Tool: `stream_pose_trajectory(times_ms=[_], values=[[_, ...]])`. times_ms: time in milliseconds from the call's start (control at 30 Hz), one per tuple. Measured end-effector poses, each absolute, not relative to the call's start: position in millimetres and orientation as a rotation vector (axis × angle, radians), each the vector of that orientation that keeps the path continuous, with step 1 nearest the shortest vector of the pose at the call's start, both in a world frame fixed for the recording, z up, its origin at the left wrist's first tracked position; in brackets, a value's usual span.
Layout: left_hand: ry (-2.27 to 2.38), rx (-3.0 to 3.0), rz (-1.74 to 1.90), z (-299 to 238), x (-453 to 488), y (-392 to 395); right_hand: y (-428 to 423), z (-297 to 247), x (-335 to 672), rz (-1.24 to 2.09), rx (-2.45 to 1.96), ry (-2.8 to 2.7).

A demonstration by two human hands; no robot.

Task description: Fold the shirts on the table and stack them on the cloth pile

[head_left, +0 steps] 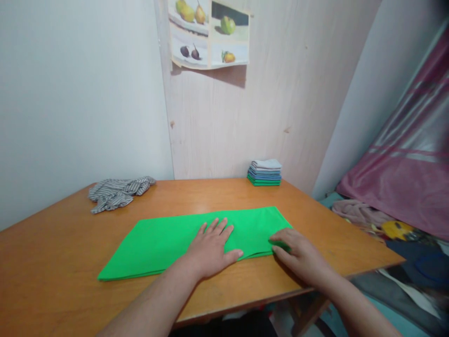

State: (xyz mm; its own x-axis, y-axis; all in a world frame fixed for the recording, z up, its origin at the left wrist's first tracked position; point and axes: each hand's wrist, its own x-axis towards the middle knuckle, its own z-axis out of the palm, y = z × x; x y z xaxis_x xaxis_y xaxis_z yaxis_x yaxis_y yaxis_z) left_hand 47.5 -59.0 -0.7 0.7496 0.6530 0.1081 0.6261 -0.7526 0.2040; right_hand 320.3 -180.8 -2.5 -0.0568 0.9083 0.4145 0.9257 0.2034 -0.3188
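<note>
A bright green cloth [164,241] lies across the table in a long folded strip, its layers showing along the near edge. My left hand [210,245] rests flat on the middle of it, fingers spread and thumb reaching out to the right. At the cloth's near right corner, my right hand [294,250] has its fingers bent over the top, with the thumb at the edge, pinching the fabric there. Part of that corner is hidden under the right hand.
A crumpled striped cloth [117,192] lies at the table's back left. Toward the back right stands a neat stack of folded cloths [264,173] in white, blue and green. The wooden table [217,299] has its front edge close to me. Fabrics [414,267] are piled on the right.
</note>
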Motion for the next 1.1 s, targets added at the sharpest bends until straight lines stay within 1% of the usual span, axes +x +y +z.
stream_pose_trajectory(times_ms=[200,467,767,867,1100], values=[[1.04,2.786,0.253,2,47,-61,-178,3,297,-0.095,-1.72,-2.097],[1.065,2.767,0.227,5,49,-63,-180,12,299,-0.147,-1.738,-2.172],[1.092,2.771,0.205,2,49,-61,-185,8,305,-0.041,-1.725,-2.17],[1.093,2.769,0.189,4,49,-62,-180,9,313,-0.093,-1.824,-2.045],[1.09,2.761,0.166,9,49,-64,-172,13,340,-0.174,-2.24,-1.871]])
